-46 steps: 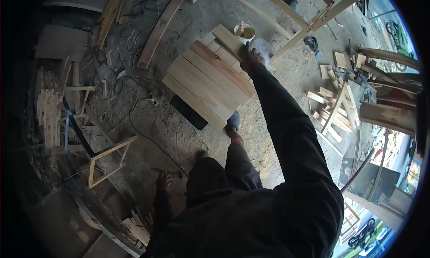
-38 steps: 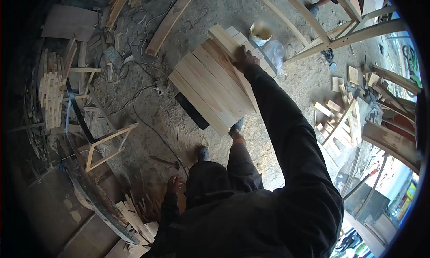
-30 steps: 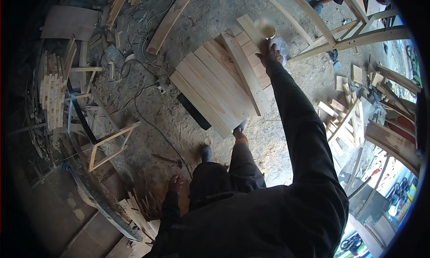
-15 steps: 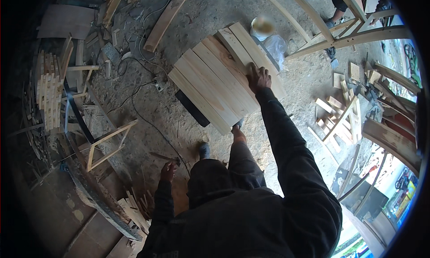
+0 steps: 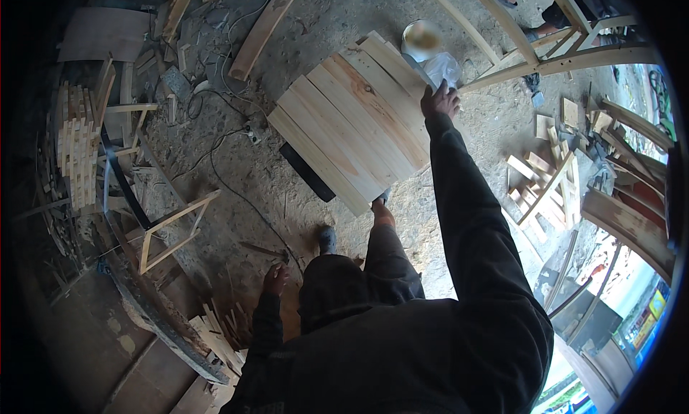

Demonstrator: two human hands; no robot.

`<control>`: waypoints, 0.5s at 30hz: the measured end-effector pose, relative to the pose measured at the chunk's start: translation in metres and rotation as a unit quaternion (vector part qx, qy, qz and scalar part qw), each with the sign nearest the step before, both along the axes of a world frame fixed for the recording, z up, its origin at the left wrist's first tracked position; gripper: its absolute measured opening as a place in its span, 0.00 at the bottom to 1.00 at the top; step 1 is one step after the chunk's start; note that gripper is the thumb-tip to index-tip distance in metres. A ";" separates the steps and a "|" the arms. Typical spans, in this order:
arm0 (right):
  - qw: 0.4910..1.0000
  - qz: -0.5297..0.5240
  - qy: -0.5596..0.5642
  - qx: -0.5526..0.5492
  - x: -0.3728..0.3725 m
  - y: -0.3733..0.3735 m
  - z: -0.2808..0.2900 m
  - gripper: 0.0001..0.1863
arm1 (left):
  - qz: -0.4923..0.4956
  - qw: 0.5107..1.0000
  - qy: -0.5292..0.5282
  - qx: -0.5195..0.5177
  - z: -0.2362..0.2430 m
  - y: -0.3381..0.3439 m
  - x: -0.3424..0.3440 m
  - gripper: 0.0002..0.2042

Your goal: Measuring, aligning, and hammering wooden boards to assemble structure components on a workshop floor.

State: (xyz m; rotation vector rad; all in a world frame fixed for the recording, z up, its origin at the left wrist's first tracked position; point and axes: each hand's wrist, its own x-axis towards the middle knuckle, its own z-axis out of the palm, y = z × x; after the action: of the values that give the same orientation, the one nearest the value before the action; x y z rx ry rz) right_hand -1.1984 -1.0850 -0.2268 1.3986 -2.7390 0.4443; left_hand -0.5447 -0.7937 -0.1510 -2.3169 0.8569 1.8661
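A stack of pale planks, laid side by side in a slanted panel, rests above my right foot, with a dark slab showing under its left side. My right hand grips the right end of the outermost plank, beside a crumpled clear plastic bag; part of its grip is hidden. My left hand hangs low beside my left leg, fingers loosely curled around something small and pale that I cannot make out. A bucket with blurred contents stands just beyond the planks.
A wooden frame and another person's legs are at upper right. Offcuts lie at right, stacked battens and small frames at left. A cable crosses the floor; a curved board lies at upper left.
The plank that sat diagonally atop the panel now lies in line with the others. My right hand has moved back and forth along the right side, now up and rightward to the edge.
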 end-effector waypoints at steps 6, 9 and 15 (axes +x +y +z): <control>0.971 -0.027 -0.239 0.015 0.002 -0.004 -0.036 0.28 | -0.009 0.999 -0.018 -0.029 -0.002 -0.024 -0.010 0.27; 0.971 0.013 -0.145 -0.188 -0.010 0.040 -0.032 0.26 | -0.068 0.997 0.011 -0.018 -0.010 -0.043 -0.012 0.27; 0.877 -0.150 -0.438 -0.124 0.050 0.286 -0.004 0.20 | -0.237 0.970 0.031 -0.044 -0.053 -0.089 0.021 0.28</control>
State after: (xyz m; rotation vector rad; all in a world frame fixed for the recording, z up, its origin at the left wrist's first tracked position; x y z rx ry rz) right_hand -1.1480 -0.7995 -0.2305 0.7726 -3.2491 1.6792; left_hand -0.5240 -0.8831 -0.2043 -1.8731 1.3802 1.7213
